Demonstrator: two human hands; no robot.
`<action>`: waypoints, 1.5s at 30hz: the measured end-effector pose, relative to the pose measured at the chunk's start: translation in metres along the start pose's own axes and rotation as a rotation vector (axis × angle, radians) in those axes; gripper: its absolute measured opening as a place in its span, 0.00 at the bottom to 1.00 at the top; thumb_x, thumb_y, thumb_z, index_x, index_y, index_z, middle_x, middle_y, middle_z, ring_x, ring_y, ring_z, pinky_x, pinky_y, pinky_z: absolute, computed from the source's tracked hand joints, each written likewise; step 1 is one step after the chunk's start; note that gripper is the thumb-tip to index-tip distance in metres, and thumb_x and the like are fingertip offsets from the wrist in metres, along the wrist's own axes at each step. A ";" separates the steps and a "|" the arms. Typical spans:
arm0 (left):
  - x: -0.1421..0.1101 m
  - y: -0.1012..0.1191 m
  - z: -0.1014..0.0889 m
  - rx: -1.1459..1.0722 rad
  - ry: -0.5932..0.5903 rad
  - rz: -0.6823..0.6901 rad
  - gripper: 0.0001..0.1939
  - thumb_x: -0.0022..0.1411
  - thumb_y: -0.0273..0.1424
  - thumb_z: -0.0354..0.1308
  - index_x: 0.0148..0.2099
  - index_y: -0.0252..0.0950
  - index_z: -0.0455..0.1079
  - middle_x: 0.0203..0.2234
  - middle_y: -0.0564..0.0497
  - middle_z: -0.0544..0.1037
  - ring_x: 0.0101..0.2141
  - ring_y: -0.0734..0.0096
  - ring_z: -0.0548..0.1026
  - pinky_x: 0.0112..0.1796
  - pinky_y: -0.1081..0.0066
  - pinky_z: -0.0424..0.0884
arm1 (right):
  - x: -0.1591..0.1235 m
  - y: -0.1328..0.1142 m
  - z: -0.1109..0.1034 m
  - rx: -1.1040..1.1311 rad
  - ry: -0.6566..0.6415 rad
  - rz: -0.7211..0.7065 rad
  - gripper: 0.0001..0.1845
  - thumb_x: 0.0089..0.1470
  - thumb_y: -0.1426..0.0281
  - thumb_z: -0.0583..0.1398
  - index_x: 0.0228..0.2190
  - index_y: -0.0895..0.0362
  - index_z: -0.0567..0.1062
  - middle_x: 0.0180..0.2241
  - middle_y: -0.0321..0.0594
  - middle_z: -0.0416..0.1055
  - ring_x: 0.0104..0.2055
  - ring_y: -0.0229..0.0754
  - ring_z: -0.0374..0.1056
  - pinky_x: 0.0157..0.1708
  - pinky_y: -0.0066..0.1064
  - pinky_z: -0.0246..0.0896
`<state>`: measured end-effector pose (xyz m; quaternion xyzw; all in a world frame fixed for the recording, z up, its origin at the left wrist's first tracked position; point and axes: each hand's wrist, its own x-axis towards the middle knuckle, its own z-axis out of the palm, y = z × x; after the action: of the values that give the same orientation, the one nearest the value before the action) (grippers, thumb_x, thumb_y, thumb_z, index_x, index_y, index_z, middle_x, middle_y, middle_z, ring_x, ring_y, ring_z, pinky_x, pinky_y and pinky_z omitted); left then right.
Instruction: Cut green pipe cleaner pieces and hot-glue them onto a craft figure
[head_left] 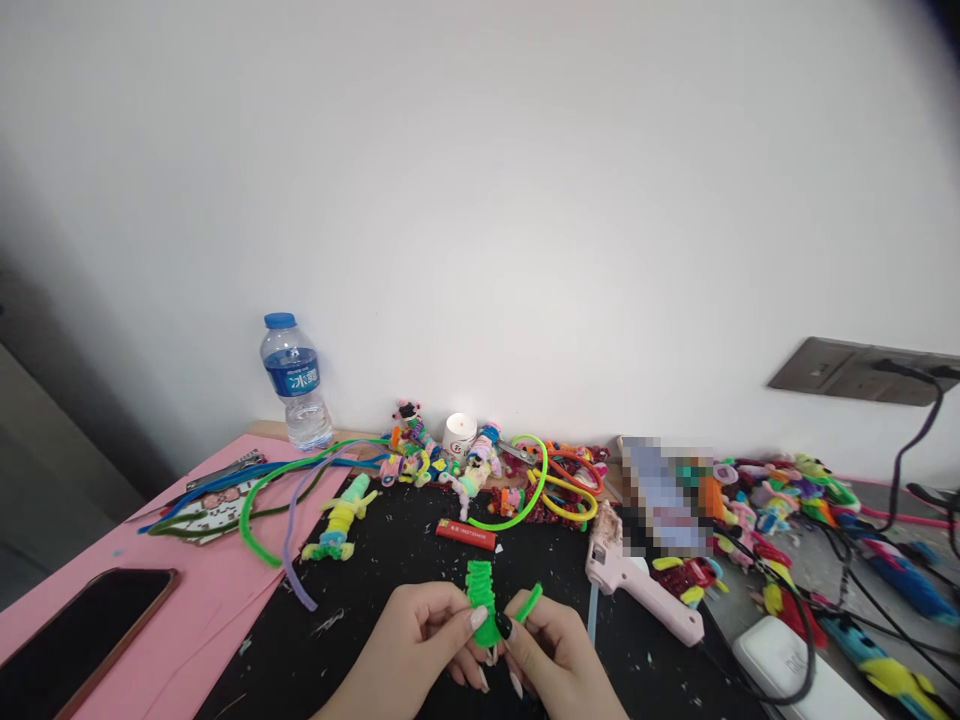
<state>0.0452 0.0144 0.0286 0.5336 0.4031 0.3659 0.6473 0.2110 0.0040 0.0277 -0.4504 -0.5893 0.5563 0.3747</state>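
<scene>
My left hand (431, 635) is closed on a coiled green pipe cleaner piece (480, 590), its thumb pressing the side of the coil. Close beside it, my right hand (551, 645) pinches the lower right of the same piece; a loose green pipe cleaner end (531, 602) sticks up between its fingers. Something pale shows under the coil, too small to make out. Just beyond the hands lies a red lighter (466, 534). To the left is a yellow and green pipe cleaner figure (343, 518).
A pink glue gun (645, 585) lies at right with its cord. Loose pipe cleaners (262, 500), a phone (86, 635) and a water bottle (298, 385) are at left. Several pipe cleaner figures line the wall around a white cup (459, 438). A white power bank (799, 670) sits front right.
</scene>
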 end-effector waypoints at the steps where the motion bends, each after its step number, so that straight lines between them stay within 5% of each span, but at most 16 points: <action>1: 0.000 -0.001 0.001 0.005 0.003 -0.005 0.18 0.58 0.40 0.54 0.27 0.29 0.71 0.20 0.49 0.76 0.20 0.70 0.75 0.24 0.75 0.69 | 0.000 0.000 0.000 0.004 -0.001 -0.002 0.23 0.51 0.52 0.55 0.22 0.60 0.68 0.17 0.30 0.57 0.18 0.30 0.49 0.17 0.23 0.43; 11: 0.002 -0.004 0.001 -0.047 0.000 -0.003 0.16 0.58 0.38 0.54 0.31 0.29 0.71 0.23 0.48 0.77 0.21 0.73 0.75 0.23 0.77 0.67 | 0.000 -0.006 0.001 0.013 0.126 0.016 0.25 0.47 0.49 0.57 0.20 0.59 0.68 0.15 0.30 0.56 0.17 0.31 0.50 0.17 0.22 0.47; 25: -0.002 0.005 0.006 -0.029 -0.147 -0.054 0.13 0.54 0.35 0.58 0.26 0.29 0.70 0.19 0.50 0.74 0.20 0.73 0.74 0.24 0.75 0.66 | 0.001 -0.004 0.000 0.029 -0.081 0.020 0.24 0.49 0.48 0.54 0.22 0.58 0.65 0.19 0.29 0.51 0.19 0.30 0.45 0.17 0.23 0.41; 32: -0.003 0.005 0.008 -0.034 -0.173 -0.067 0.12 0.53 0.34 0.58 0.25 0.28 0.69 0.18 0.50 0.73 0.20 0.73 0.73 0.25 0.75 0.68 | -0.003 0.000 0.002 -0.066 -0.040 -0.006 0.28 0.48 0.45 0.52 0.19 0.58 0.63 0.19 0.30 0.52 0.21 0.32 0.48 0.19 0.23 0.44; 37: -0.006 0.006 0.005 0.208 -0.112 0.074 0.09 0.56 0.31 0.56 0.29 0.30 0.73 0.22 0.50 0.75 0.21 0.73 0.74 0.25 0.76 0.68 | -0.004 0.011 0.000 -0.045 0.060 0.042 0.27 0.49 0.46 0.51 0.19 0.58 0.63 0.17 0.29 0.50 0.20 0.32 0.46 0.19 0.24 0.42; 41: -0.009 0.006 0.000 0.672 -0.032 0.376 0.03 0.54 0.27 0.59 0.31 0.33 0.74 0.23 0.52 0.77 0.25 0.73 0.74 0.28 0.79 0.66 | -0.004 0.020 0.001 -0.096 0.126 0.017 0.27 0.49 0.47 0.52 0.22 0.59 0.68 0.18 0.30 0.53 0.20 0.32 0.48 0.18 0.24 0.44; 45: -0.012 0.003 -0.003 0.952 -0.003 0.611 0.11 0.62 0.31 0.51 0.30 0.34 0.71 0.20 0.53 0.75 0.22 0.73 0.73 0.26 0.77 0.64 | -0.005 0.027 0.005 -0.197 0.203 -0.041 0.27 0.50 0.47 0.51 0.23 0.59 0.71 0.20 0.33 0.58 0.22 0.35 0.53 0.22 0.26 0.51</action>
<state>0.0374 0.0058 0.0330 0.8596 0.3499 0.3139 0.2005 0.2109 -0.0027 0.0007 -0.5269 -0.6091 0.4394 0.3978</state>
